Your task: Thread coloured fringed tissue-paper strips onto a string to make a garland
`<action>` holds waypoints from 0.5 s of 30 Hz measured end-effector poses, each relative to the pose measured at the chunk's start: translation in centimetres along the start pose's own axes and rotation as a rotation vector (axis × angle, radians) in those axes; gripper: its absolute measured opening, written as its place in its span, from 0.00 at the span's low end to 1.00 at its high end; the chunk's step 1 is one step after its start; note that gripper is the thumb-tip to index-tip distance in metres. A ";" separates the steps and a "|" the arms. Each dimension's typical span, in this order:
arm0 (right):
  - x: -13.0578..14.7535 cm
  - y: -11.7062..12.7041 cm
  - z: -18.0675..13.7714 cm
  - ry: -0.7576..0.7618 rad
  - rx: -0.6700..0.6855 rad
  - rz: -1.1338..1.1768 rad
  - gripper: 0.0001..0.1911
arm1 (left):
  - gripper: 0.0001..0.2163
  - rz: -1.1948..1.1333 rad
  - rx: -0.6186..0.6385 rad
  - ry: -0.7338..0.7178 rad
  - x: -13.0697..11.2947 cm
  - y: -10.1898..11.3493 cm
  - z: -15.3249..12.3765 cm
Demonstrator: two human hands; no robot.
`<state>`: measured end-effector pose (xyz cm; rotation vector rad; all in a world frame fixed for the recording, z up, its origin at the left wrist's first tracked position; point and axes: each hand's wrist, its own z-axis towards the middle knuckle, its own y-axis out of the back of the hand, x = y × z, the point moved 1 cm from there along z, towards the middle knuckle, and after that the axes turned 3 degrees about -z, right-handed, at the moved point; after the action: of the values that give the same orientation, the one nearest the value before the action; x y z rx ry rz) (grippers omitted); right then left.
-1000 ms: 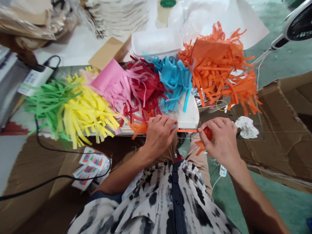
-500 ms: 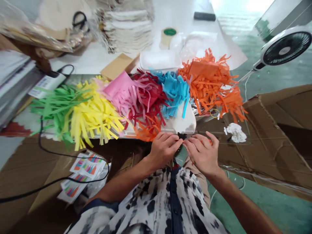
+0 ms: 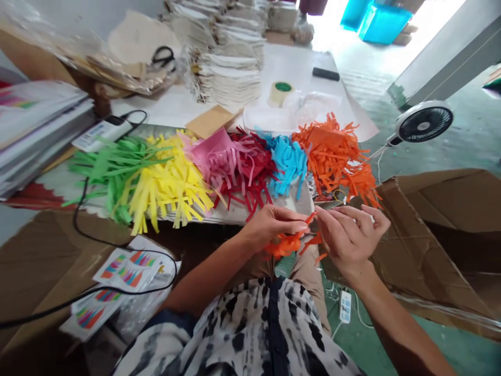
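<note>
In front of my lap my left hand (image 3: 270,224) is closed, thumb and forefinger pinching an orange tissue-paper tassel (image 3: 285,246). Its cut strips hang below my fingers. A twisted orange end sticks up between the hands, and my right hand (image 3: 346,232) pinches its tip with thumb and forefinger, the other fingers loosely curled. Behind them, along the table's front edge, lie fringed paper tassels: green (image 3: 113,162), yellow (image 3: 174,183), pink (image 3: 219,151), dark red (image 3: 254,167), blue (image 3: 288,164) and a big orange pile (image 3: 331,151).
Cardboard boxes stand at the right (image 3: 430,224) and lower left. A black cable (image 3: 117,250) loops past printed cards (image 3: 129,271). Farther back are a tape roll (image 3: 282,91), scissors (image 3: 163,56), a white tray (image 3: 270,120) and stacked bundles (image 3: 230,73). A fan (image 3: 425,122) stands right.
The orange tassel has come off the table edge and now hangs below my left hand. My right hand has moved slightly right. The camera view has tilted up.
</note>
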<state>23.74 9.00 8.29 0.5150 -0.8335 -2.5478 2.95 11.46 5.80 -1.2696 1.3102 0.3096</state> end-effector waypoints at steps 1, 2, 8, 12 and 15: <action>0.2 0.0 0.3 -0.037 0.012 0.039 0.16 | 0.17 -0.043 0.007 0.022 0.0 0.0 0.1; 0.5 -0.1 0.6 -0.099 0.029 0.103 0.15 | 0.17 -0.072 0.006 0.030 0.0 -0.1 0.2; 1.6 -2.5 2.4 -0.876 0.139 0.944 0.04 | 0.16 -0.053 -0.109 -0.187 -0.9 -0.3 1.4; 1.5 -4.3 3.1 -1.052 0.117 1.230 0.04 | 0.17 0.000 -0.133 -0.272 -1.8 -0.1 2.1; 0.9 -4.8 3.2 -1.036 0.179 1.269 0.06 | 0.16 0.055 -0.168 -0.336 -1.9 0.4 2.5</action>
<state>20.20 13.63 7.49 -1.0836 -1.1464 -1.3684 3.41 14.51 6.58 -1.2587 1.0482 0.6542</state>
